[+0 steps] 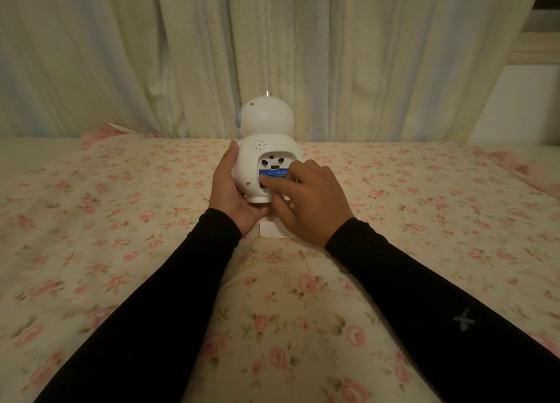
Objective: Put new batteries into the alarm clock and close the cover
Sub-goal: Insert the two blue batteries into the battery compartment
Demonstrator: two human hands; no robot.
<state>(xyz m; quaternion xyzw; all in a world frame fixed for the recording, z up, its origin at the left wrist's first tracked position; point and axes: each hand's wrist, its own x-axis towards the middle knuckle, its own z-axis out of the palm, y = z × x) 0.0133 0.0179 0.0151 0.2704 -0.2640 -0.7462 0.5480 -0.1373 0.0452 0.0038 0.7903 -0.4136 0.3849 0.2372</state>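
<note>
A person's left hand (231, 187) cups the side and base of a white, round-bodied plastic robot-shaped alarm clock (263, 148), fingers closed around it to hold it upright with its back to the camera, while the right hand (306, 196) reaches across and presses its fingertips (266, 182) onto a blue-labelled cylindrical battery (272, 174) lying crosswise in the open battery compartment (272, 169). The right hand is not clamped on anything; its fingers are together and bearing down on the battery, and whether any finger curls behind it cannot be told.

The step in hand appears to be seating a battery in its bay. More cells may be needed, though the right hand hides the lower part of the bay. After that, the next move calls for picking up the cover and fitting it over the opening; a small white flat piece (269, 230) just below the steadying hand, partly hidden by the right wrist, may be that cover, though this is not certain.

The clock stands on a cream bedspread printed with pink roses (121, 221), just inside the left palm. Above the fingertips, its back shows a cluster of speaker holes and two dark round knobs. Pale curtains (181, 54) hang behind it.
</note>
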